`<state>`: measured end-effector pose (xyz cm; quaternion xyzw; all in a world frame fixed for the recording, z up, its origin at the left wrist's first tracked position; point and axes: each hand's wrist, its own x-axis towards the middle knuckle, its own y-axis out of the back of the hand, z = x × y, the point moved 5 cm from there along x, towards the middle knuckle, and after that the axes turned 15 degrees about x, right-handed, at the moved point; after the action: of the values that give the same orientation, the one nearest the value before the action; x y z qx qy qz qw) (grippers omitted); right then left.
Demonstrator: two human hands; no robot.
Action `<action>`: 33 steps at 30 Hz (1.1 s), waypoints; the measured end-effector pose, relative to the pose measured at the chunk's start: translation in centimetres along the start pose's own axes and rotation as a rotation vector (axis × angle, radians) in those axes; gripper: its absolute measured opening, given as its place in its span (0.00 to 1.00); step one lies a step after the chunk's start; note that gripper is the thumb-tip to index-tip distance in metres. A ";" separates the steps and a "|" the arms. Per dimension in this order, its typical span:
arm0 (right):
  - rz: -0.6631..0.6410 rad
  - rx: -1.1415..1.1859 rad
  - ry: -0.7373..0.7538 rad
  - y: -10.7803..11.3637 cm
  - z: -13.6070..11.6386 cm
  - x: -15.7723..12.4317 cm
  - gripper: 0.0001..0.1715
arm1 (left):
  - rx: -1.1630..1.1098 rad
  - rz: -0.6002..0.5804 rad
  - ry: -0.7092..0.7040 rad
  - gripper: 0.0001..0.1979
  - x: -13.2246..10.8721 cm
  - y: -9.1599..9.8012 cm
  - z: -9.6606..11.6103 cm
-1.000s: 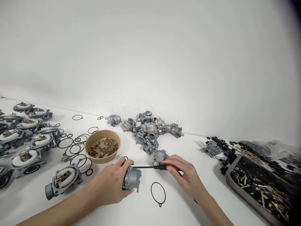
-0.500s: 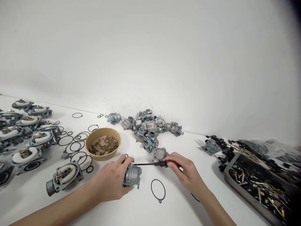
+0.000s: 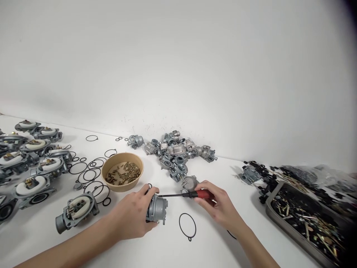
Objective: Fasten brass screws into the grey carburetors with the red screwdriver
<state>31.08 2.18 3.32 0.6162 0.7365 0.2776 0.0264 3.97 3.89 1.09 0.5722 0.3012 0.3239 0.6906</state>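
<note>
My left hand is closed round a grey metal carburetor, which lies on its side with its bowl end facing right. In my right hand is a screwdriver with a red and black handle, its fingers wrapped on the grip. The dark shaft runs level to the left, and its tip meets the upper edge of the carburetor beside my left thumb. Whether a screw sits under the tip is hidden. Below the shaft a black rubber gasket ring lies flat on the white table.
A tan bowl of small brass screws stands left of centre, with several black O-rings beside it. Opened carburetors with white floats fill the left. Further carburetors are heaped at the back. A metal tray of small parts is at right.
My right hand's fingers have shifted on the screwdriver, so more of the red handle shows. The screwdriver tip and the carburetor in my left hand stay in place.
</note>
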 end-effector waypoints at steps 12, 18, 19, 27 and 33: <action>-0.002 0.057 -0.082 -0.1 0.5 0.2 0.20 | 0.002 -0.003 -0.004 0.33 0.0 0.1 0.2; 0.004 0.095 -0.076 0.0 0.5 0.1 0.19 | 0.013 -0.011 0.003 0.33 -0.1 0.1 0.3; 0.008 0.096 -0.078 0.0 0.5 0.1 0.18 | 0.018 -0.011 0.006 0.33 -0.2 0.2 0.3; 0.021 0.089 -0.070 0.1 0.2 0.1 0.19 | 0.022 -0.022 0.013 0.33 -0.1 0.2 0.3; 0.032 0.081 -0.055 0.5 0.1 0.2 0.18 | 0.030 -0.031 0.011 0.34 -0.2 0.2 0.3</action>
<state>31.52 2.49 3.52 0.6359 0.7362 0.2309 0.0169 4.12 3.58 1.38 0.5760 0.3184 0.3119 0.6852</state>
